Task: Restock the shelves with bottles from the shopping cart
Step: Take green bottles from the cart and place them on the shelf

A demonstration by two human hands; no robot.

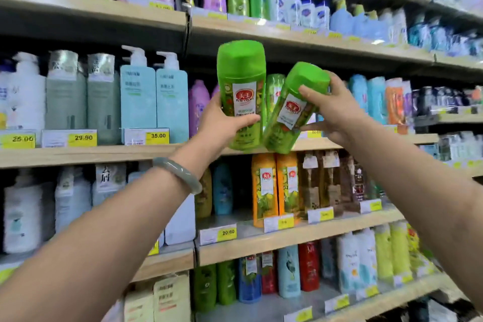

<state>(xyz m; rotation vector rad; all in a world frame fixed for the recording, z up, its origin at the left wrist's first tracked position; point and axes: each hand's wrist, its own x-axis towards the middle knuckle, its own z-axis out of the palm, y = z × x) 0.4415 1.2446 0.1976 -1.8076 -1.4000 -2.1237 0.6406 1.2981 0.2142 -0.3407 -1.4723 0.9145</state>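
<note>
Two green bottles with red-and-white labels are raised in front of the middle shelf (86,155). My left hand (222,127) grips the lower body of the upright one (241,81), thumb across its front. My right hand (337,112) holds the second green bottle (295,110), which tilts with its cap to the upper right and its base near the shelf edge. The two bottles nearly touch at the bottom. Behind them on the shelf stands another green bottle (274,89). The shopping cart is out of view.
Wooden shelves run across the whole view, packed with bottles: pale blue pump bottles (154,99) and purple bottles (198,104) to the left, orange ones (264,188) one shelf down. Yellow price tags (156,136) line the edges. A grey-green bangle (177,172) circles my left wrist.
</note>
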